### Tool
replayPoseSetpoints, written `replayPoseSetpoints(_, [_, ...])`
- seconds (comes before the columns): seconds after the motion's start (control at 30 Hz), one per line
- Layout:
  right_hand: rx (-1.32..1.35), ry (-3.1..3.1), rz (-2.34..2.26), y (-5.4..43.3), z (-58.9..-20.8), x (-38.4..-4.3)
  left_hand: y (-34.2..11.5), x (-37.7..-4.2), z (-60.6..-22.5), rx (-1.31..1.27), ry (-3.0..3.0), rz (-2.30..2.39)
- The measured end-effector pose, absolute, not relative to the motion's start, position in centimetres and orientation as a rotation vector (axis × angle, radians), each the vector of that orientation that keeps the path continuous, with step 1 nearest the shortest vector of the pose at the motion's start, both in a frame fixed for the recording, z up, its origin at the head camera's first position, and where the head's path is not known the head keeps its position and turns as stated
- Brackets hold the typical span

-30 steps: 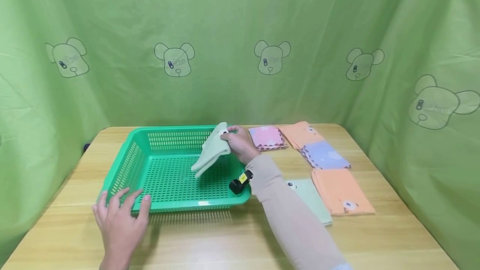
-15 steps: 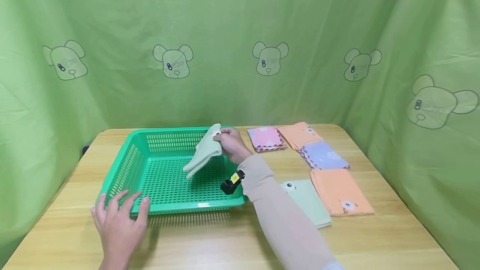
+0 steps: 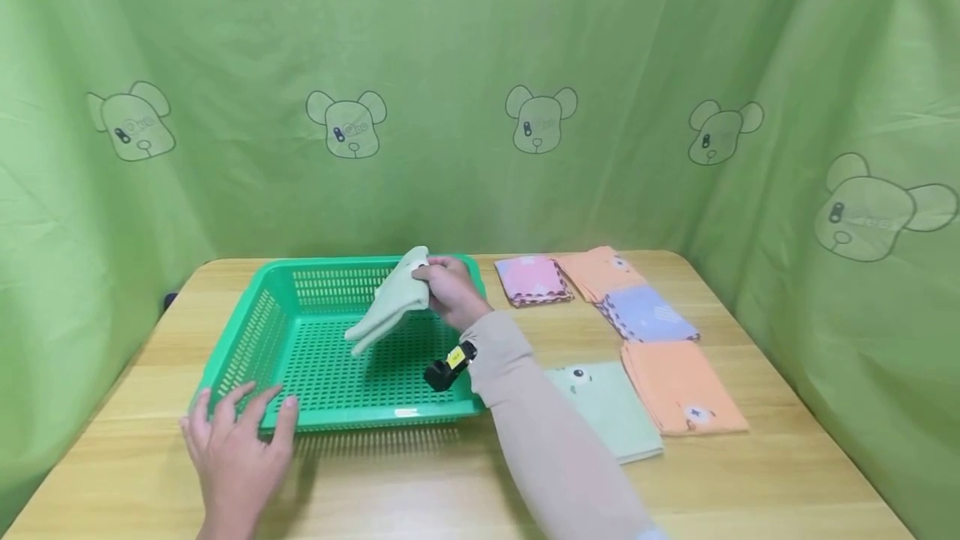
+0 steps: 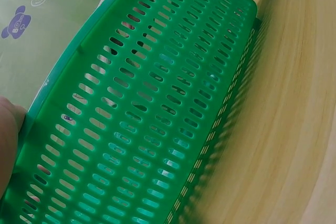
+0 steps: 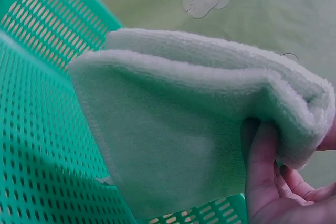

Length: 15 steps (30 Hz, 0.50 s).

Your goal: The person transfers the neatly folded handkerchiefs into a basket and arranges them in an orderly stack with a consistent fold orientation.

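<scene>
My right hand pinches a folded pale green towel by its right end. The towel hangs at a slant over the right half of a green plastic basket, its lower edge above the slotted floor. In the right wrist view, the towel's folded fuzzy layers show, with fingers against its underside. At the basket's front left corner my left hand rests on the rim, fingers spread and loosely bent. The left wrist view shows the slotted outer wall and part of that hand at the rim.
To the basket's right lie folded towels: a pink one, an orange one, a blue one, another orange towel and a pale green towel. The wooden table is surrounded by green curtains.
My right hand has moved left with the pale green towel, farther over the basket. More of the green towel on the table shows past my sleeve. The left hand stays at the rim.
</scene>
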State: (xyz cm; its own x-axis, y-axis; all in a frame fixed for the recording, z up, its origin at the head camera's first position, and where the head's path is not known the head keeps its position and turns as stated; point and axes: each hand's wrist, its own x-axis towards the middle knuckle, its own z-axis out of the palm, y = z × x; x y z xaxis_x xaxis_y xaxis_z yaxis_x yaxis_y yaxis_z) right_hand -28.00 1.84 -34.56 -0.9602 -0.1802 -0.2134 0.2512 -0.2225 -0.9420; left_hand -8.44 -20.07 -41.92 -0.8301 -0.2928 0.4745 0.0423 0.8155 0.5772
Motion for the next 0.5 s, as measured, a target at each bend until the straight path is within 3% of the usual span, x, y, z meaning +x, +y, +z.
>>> replayPoseSetpoints(0.5, [0.057,1.799,-2.19,1.4,-35.9,-28.0,-20.1,-8.6,-42.1,0.15,-2.394,-0.792])
